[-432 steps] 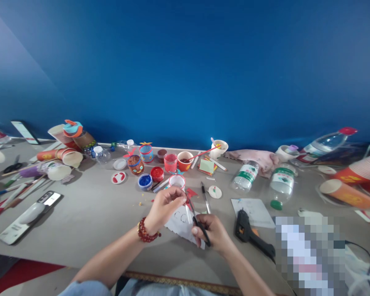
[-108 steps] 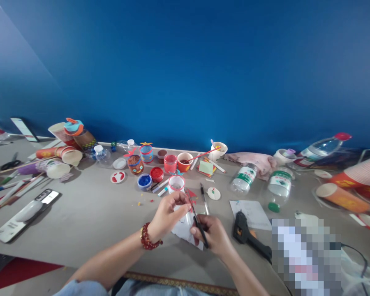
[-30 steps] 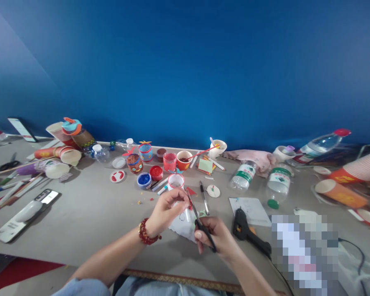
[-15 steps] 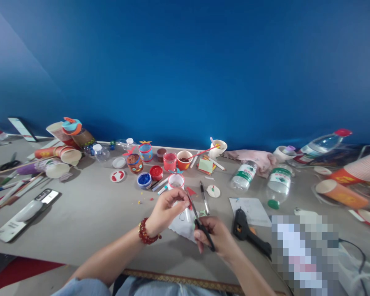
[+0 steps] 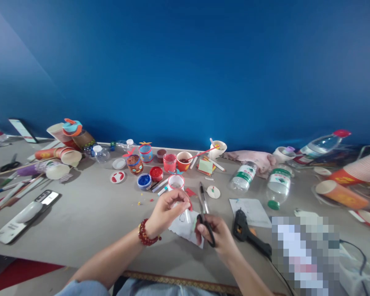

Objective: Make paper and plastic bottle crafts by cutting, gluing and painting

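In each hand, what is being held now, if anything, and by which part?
The right hand holds scissors by their handles. The left hand seems to pinch a small red piece; which part of it cannot be told.

Round the wrist of the left hand (image 5: 169, 209) sits a dark red beaded bracelet (image 5: 147, 233), several close strands of small round beads with gold-coloured ones among them; the left sleeve (image 5: 83, 287) is light blue, plain and creased; similar light blue clothing (image 5: 160, 287) covers the body in loose folds.
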Demonstrator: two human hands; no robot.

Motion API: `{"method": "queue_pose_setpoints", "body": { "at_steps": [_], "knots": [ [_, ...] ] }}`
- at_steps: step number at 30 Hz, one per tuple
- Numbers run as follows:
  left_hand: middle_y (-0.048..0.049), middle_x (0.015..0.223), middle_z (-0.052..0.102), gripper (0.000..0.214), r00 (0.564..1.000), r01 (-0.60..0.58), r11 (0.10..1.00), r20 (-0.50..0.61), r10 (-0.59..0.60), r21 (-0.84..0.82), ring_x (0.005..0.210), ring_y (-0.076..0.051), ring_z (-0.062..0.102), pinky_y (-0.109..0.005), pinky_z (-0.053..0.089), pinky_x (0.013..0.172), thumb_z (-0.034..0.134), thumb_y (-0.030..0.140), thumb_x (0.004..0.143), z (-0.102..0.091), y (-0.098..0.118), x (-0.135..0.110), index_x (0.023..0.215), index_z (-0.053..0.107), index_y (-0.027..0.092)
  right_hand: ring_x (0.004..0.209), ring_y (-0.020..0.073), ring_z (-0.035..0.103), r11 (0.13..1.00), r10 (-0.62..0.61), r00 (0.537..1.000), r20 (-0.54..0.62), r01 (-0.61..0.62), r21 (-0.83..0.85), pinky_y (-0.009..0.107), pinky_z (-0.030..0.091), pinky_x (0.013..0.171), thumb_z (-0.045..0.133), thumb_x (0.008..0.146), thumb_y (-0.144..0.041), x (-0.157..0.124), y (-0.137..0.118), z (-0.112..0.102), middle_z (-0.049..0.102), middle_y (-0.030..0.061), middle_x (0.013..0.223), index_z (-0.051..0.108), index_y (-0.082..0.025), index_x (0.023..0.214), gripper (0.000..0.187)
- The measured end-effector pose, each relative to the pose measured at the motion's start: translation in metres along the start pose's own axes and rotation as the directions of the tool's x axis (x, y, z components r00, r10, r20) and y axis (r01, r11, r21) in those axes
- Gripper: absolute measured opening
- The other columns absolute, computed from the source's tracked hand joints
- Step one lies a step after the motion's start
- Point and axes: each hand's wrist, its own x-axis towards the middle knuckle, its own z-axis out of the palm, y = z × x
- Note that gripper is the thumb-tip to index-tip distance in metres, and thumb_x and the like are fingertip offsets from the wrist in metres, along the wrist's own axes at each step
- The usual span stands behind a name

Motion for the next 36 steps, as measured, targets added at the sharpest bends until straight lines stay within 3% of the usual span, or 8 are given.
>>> {"method": "queue_pose_setpoints", "body": {
  "at_steps": [4,7,15,22,26,32,34,36],
  "knots": [
    [-0.0042,0.076,0.064,0.022,1.0,-0.024,1.0,-0.007,0.024,0.01,0.07,-0.013,0.056,-0.025,0.045,0.065,0.069,0.035,0.084,0.003,0.001,-0.001,0.078,0.065,0.014,0.047,0.0091,0.043,0.994,-0.069,0.987,-0.148,0.08,0.075,0.022,0.031,0.047,0.074,0.074,-0.053,-0.001,-0.017,0.004,0.062,0.0015,0.057,0.063,-0.015,0.067,0.04],
    [-0.0049,0.076,0.065,0.021,0.998,-0.056,0.998,0.005,0.056,0.017,0.072,-0.015,0.058,-0.027,0.046,0.068,0.069,0.035,0.084,0.004,0.0,-0.001,0.078,0.067,0.015,0.044,0.0065,0.036,0.969,-0.022,0.987,-0.157,0.059,0.239,0.021,0.024,0.043,0.075,0.075,-0.046,0.003,-0.024,0.011,0.064,0.0021,0.059,0.062,-0.015,0.073,0.034],
    [-0.0048,0.076,0.063,0.014,0.989,-0.147,0.989,0.022,0.147,0.002,0.073,-0.018,0.062,-0.033,0.049,0.071,0.069,0.031,0.085,0.004,-0.005,-0.004,0.08,0.069,0.018,0.035,0.0021,0.028,0.823,0.064,0.997,0.045,-0.079,0.562,0.017,0.017,0.037,0.074,0.074,-0.041,0.009,-0.028,0.025,0.068,0.0021,0.057,0.06,-0.015,0.079,0.03],
    [-0.0051,0.08,0.064,0.006,0.947,-0.311,0.95,0.102,0.306,0.032,0.078,-0.017,0.059,-0.032,0.049,0.074,0.066,0.022,0.087,0.0,-0.002,-0.004,0.084,0.071,0.019,0.031,-0.0005,0.02,0.663,0.167,0.959,0.229,-0.281,0.694,0.016,0.013,0.035,0.076,0.07,-0.041,0.007,-0.032,0.027,0.065,-0.001,0.05,0.063,-0.013,0.069,0.031],
    [-0.0063,0.083,0.063,0.008,0.927,-0.361,0.927,0.15,0.344,0.1,0.082,-0.018,0.06,-0.033,0.05,0.075,0.065,0.022,0.088,-0.002,-0.002,-0.005,0.087,0.073,0.02,0.032,-0.0007,0.018,0.621,0.203,0.941,0.272,-0.339,0.707,0.016,0.01,0.035,0.075,0.07,-0.035,0.004,-0.035,0.027,0.062,-0.0022,0.047,0.063,-0.012,0.066,0.026],
    [-0.0065,0.086,0.061,0.008,0.896,-0.42,0.9,0.206,0.392,0.114,0.083,-0.018,0.061,-0.033,0.05,0.075,0.065,0.019,0.087,-0.002,0.002,-0.005,0.09,0.072,0.02,0.032,-0.0013,0.016,0.663,0.192,0.942,0.276,-0.332,0.671,0.016,0.01,0.035,0.074,0.068,-0.03,0.001,-0.038,0.029,0.058,-0.0034,0.045,0.059,-0.013,0.056,0.026],
    [-0.0071,0.088,0.062,0.008,0.895,-0.419,0.902,0.214,0.391,0.106,0.084,-0.019,0.061,-0.033,0.05,0.076,0.064,0.018,0.088,-0.002,0.002,-0.005,0.091,0.071,0.02,0.032,-0.0006,0.018,0.734,0.173,0.963,0.209,-0.267,0.625,0.016,0.012,0.035,0.074,0.068,-0.033,0.001,-0.039,0.03,0.058,-0.0031,0.045,0.058,-0.014,0.058,0.027],
    [-0.0083,0.091,0.063,0.009,0.906,-0.395,0.916,0.196,0.375,0.076,0.087,-0.02,0.061,-0.034,0.05,0.078,0.062,0.02,0.089,-0.003,0.002,-0.006,0.096,0.068,0.019,0.033,0.0021,0.027,0.849,0.11,0.993,0.048,-0.119,0.516,0.017,0.018,0.036,0.074,0.07,-0.037,0.0,-0.041,0.029,0.06,-0.0019,0.047,0.059,-0.016,0.064,0.026]
  ]
}}
